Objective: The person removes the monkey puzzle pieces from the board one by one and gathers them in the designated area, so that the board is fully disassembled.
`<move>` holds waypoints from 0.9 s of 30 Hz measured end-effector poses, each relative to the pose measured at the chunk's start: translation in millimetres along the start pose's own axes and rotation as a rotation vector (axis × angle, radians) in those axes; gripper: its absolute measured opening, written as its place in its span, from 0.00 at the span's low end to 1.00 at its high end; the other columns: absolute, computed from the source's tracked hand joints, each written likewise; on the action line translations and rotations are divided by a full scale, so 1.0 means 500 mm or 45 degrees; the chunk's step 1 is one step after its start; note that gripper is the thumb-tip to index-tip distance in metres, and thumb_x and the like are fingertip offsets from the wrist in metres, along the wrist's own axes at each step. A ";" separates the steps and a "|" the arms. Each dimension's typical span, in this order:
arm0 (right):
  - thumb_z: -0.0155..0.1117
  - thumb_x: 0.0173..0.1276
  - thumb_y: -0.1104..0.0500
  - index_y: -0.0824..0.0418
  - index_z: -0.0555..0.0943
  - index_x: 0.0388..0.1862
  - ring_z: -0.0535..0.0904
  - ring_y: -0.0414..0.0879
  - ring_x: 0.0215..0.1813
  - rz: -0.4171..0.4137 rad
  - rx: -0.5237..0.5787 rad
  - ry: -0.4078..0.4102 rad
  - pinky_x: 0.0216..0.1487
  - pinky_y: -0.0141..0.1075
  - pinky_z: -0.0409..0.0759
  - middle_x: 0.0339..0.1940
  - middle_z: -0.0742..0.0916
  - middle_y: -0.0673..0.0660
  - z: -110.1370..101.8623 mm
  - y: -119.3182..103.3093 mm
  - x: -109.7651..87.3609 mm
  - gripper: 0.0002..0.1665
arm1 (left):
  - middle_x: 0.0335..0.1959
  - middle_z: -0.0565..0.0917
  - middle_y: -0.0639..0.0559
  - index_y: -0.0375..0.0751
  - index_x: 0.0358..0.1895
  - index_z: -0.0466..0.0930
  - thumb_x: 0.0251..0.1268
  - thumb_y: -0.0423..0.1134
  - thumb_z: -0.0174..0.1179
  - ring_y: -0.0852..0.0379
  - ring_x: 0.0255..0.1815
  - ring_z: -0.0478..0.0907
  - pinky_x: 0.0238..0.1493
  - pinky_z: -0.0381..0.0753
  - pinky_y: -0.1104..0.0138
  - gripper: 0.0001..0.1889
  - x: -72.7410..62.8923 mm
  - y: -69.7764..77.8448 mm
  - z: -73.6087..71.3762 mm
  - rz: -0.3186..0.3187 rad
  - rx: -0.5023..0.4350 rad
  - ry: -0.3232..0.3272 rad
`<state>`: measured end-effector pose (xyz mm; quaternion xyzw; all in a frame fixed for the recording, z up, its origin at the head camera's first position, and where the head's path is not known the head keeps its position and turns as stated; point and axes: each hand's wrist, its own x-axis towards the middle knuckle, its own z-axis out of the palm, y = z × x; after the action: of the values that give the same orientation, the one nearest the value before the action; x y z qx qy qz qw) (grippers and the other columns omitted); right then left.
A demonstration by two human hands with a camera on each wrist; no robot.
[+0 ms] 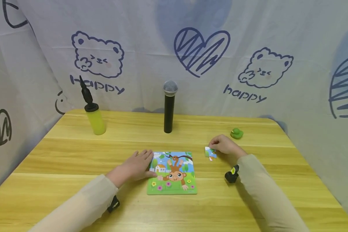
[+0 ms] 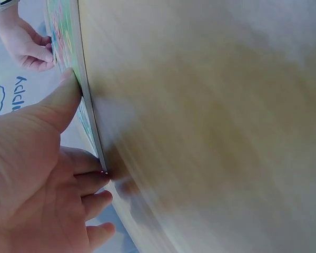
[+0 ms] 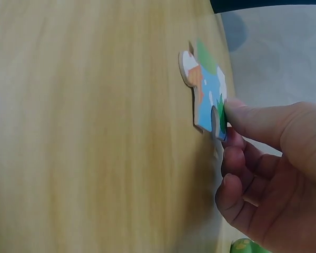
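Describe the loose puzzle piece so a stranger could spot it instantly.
On the wooden table, find the square monkey puzzle. To its right, the person's right hand pinches the loose piece. Unlike the puzzle, it is small, with a rounded knob and notch.

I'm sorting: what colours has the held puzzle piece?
The puzzle piece: blue, green, white, orange; best in right wrist view.

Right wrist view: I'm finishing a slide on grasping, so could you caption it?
A right hand pinches a jigsaw piece at a wooden tabletop.
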<state>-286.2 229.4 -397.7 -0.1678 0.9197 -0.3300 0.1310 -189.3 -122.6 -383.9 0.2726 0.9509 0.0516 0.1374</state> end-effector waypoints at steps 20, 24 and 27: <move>0.60 0.65 0.63 0.66 0.81 0.41 0.71 0.45 0.30 -0.232 -0.024 -0.007 0.30 0.36 0.73 0.29 0.79 0.52 0.043 -0.101 0.016 0.09 | 0.70 0.52 0.34 0.25 0.68 0.52 0.63 0.59 0.50 0.38 0.70 0.47 0.67 0.44 0.47 0.43 -0.002 -0.005 0.006 -0.003 -0.007 0.003; 0.62 0.63 0.62 0.65 0.81 0.41 0.72 0.44 0.29 -0.298 -0.032 -0.057 0.30 0.35 0.74 0.29 0.80 0.50 0.071 -0.141 0.024 0.09 | 0.70 0.52 0.34 0.25 0.68 0.51 0.63 0.59 0.50 0.38 0.70 0.47 0.67 0.44 0.47 0.43 0.001 -0.006 0.007 0.009 -0.012 0.010; 0.63 0.63 0.62 0.63 0.81 0.41 0.73 0.43 0.30 -0.332 -0.032 -0.104 0.31 0.34 0.74 0.29 0.80 0.50 0.093 -0.165 0.027 0.09 | 0.70 0.52 0.34 0.25 0.68 0.51 0.63 0.59 0.50 0.38 0.70 0.46 0.67 0.44 0.48 0.43 0.003 -0.006 0.008 0.009 -0.016 0.010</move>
<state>-263.7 138.1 -380.8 -0.3010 0.8880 -0.3255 0.1222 -190.8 -124.3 -388.3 0.2750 0.9500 0.0591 0.1352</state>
